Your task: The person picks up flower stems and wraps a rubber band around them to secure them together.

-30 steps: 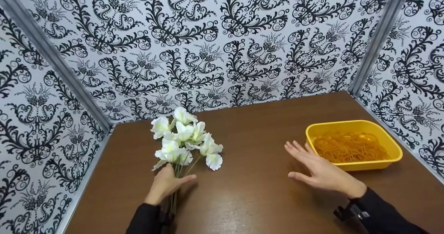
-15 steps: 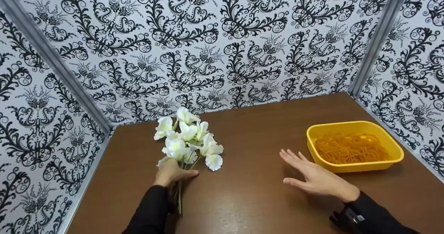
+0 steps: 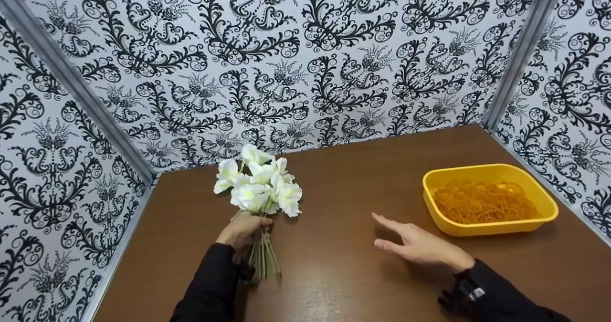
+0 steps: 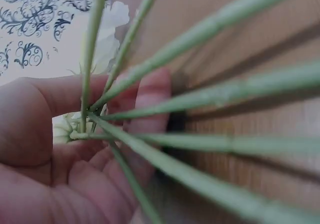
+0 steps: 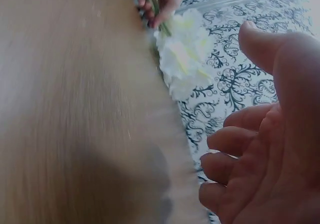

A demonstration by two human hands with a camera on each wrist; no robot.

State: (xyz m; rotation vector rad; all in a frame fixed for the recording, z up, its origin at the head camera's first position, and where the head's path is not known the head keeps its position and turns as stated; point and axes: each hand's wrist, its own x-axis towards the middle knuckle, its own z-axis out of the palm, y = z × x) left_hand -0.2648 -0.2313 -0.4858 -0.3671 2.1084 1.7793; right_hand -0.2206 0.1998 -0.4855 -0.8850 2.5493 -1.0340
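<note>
My left hand point(image 3: 244, 229) grips a bunch of white flowers point(image 3: 260, 183) by the stems, just below the blooms. In the left wrist view several green stems point(image 4: 200, 97) cross between thumb and fingers point(image 4: 152, 97) and fan out past the hand. The lower stem ends point(image 3: 265, 260) hang out below the grip in the head view. My right hand point(image 3: 420, 243) holds nothing; it hovers over the table between the flowers and the yellow tub, thumb apart from its relaxed fingers. The right wrist view shows its palm side, with the blooms point(image 5: 182, 54) beyond it.
A yellow plastic tub point(image 3: 496, 229) stands at the right side of the brown table point(image 3: 343, 188), holding a tangle of orange-brown rubber bands or strands point(image 3: 482, 202). Black-and-white patterned panels point(image 3: 305, 64) close in the table's back and sides.
My left hand has closed round the stems and gathered the flowers, bringing the stem ends to the right. My right hand has moved left, away from the tub.
</note>
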